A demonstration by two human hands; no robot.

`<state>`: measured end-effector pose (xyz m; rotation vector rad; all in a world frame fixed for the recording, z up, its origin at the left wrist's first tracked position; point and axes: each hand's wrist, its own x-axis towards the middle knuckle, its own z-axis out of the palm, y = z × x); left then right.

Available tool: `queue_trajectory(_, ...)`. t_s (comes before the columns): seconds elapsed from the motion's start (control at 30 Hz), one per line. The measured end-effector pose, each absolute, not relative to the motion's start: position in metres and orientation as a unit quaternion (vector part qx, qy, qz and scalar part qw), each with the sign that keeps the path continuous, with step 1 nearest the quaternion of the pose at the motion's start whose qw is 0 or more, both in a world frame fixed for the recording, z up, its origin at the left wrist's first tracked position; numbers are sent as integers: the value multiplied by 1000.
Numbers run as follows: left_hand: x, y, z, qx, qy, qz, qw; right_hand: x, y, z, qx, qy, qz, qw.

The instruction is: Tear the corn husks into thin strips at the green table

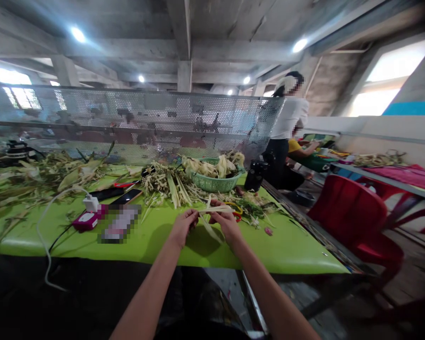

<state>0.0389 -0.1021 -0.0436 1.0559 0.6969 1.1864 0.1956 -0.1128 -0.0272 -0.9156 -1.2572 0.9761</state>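
Pale strips of dry husk (214,209) are stretched between my two hands, over the front part of the green table (269,257). My left hand (184,226) pinches their left end. Fingers of my right hand (226,222) are closed around the strips on the other side, and one strip hangs down between the hands. Just beyond my right hand lie scissors with yellow and red handles (238,212), partly hidden by it. A green basket (216,183) filled with pale husks (225,166) stands behind my hands, with loose husk strips (173,186) to its left.
On the left are a phone (127,197), a magenta power strip (88,220) with a white plug and cable, and a husk heap (67,174). A black bottle-like object (255,175) stands right of the basket. Beyond are a red chair (354,212), a standing person (288,118) and a perforated metal screen (163,123).
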Motion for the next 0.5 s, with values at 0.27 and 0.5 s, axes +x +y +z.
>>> queue_trajectory(0.27,43,-105,-40,510,303,471,653,201,-110,-23,-359,-509,488,611)
queue_trajectory(0.5,43,-109,-40,575,265,430,644,199,-108,-31,-395,-551,416,606)
